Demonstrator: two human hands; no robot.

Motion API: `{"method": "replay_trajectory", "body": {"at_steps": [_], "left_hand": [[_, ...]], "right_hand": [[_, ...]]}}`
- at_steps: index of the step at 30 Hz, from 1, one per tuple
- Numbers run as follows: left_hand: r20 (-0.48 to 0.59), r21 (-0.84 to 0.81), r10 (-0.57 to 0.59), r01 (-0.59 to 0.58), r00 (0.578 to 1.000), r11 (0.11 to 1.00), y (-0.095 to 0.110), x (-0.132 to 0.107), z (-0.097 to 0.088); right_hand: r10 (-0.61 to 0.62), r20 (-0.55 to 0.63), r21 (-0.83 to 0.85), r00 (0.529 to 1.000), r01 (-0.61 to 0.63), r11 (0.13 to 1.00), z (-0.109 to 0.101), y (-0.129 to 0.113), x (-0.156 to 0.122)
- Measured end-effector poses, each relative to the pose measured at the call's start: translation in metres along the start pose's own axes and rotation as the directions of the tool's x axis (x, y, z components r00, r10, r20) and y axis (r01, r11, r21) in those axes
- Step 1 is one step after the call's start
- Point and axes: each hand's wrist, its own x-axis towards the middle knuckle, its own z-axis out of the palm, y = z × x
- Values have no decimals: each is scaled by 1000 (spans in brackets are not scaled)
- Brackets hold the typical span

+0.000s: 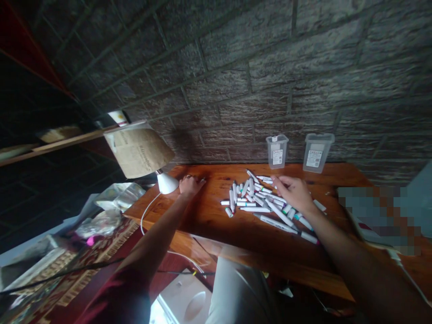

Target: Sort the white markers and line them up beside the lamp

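A heap of white markers (256, 198) with coloured caps lies spread on the wooden table (216, 216). My right hand (293, 191) rests on top of the heap's right side, fingers stretched out and slightly curled over the markers. My left hand (189, 184) lies on the bare table to the left of the heap, close to the lamp's base, its fingers curled under. I cannot make out anything held in it.
Two clear plastic containers (276, 151) (317, 152) stand at the table's back edge against the brick wall. A white lamp (145, 155) with a paper shade stands at the left corner, its cord hanging over the edge. Bags and clutter lie lower left.
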Motion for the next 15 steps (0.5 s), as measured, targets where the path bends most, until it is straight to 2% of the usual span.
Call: {"method": "replay_trajectory", "body": {"at_steps": [2,6,10,15], "left_hand": [[-4,29,5,-4,1000,1000,-8,2,-1],[57,27,-20,18,998,999,-27,11,0],[133,-31,-38,43,990,999,-44,18,6],[219,-145,13,19,976,989,-57,20,10]], "right_hand": [[17,-11,15,1000,-17,1000,-2,-1,0],[56,-22,-15,998,-56,998,-3,-3,1],[41,-1,-36,999,-41,999,-2,-5,0],[71,-10,-25,997,-71,997,-3,-7,0]]}}
